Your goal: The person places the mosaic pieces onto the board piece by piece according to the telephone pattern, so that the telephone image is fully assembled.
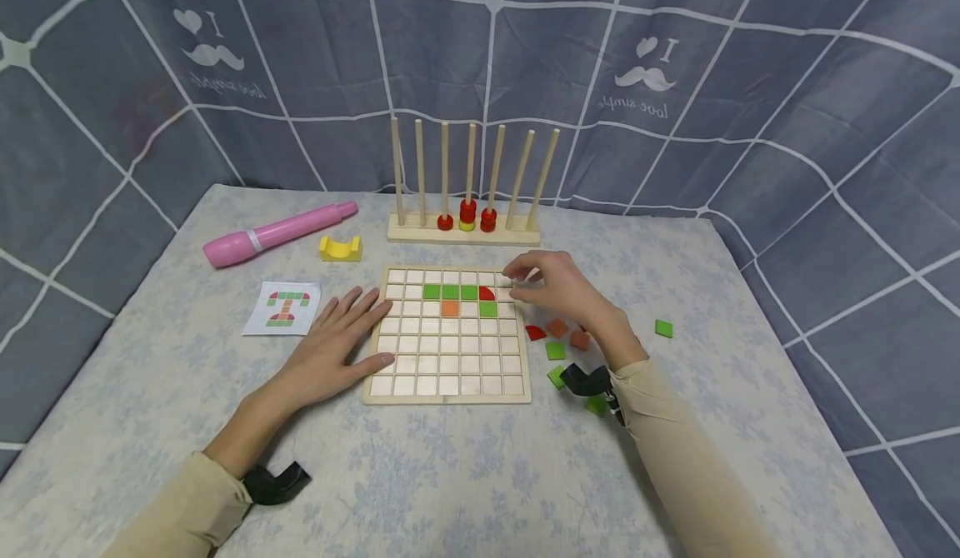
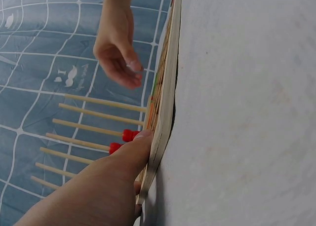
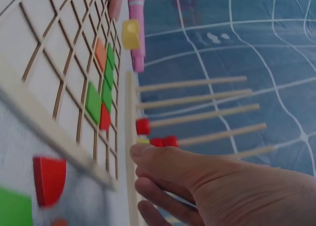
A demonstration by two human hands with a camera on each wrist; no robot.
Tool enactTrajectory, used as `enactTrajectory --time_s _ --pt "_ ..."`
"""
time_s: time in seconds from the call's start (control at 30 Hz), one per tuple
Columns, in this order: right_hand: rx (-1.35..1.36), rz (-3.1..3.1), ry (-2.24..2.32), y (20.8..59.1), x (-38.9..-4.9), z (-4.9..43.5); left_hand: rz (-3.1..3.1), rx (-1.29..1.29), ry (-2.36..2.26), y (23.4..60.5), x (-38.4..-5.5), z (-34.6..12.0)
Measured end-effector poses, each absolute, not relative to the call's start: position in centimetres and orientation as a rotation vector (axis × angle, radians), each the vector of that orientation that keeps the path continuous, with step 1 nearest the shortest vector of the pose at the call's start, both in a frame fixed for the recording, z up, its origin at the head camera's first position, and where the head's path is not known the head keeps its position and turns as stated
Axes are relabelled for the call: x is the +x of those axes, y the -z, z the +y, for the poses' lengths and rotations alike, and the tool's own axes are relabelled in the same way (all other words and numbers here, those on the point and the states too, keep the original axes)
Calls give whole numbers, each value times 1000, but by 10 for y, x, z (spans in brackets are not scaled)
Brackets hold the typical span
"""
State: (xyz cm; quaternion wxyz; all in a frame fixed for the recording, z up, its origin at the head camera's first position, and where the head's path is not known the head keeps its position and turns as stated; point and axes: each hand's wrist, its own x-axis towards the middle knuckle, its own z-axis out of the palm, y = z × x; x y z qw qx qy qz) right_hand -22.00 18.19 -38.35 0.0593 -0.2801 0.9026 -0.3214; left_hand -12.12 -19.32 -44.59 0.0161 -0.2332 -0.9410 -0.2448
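Board (image 1: 451, 365) laid on table (image 1: 420, 491), left edge touched by left hand (image 1: 333, 346), fingers straight; tiles (image 1: 450, 309) set in upper rows; right hand (image 1: 561, 287) held near upper right corner, fingers free, loosely bent.

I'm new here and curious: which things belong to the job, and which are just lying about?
Apparently part of the job:
- wooden grid board, touched by the left hand
- coloured tiles on it
- loose tiles to its right
- card with a coloured pattern

Seemingly lying about:
- pink stick
- yellow notched block
- peg rack with rings
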Motion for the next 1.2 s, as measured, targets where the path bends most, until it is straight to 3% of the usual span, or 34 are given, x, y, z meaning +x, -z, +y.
enactTrajectory --time_s 0.33,0.9,1.2 --pt "-667 2848 1055 393 -198 227 -2919 -731 773 445 -120 -193" --pt "-309 2834 939 402 -201 279 -2928 -739 761 446 -122 -193" --pt "-332 2696 958 398 -202 284 -2919 -735 773 446 -121 -193"
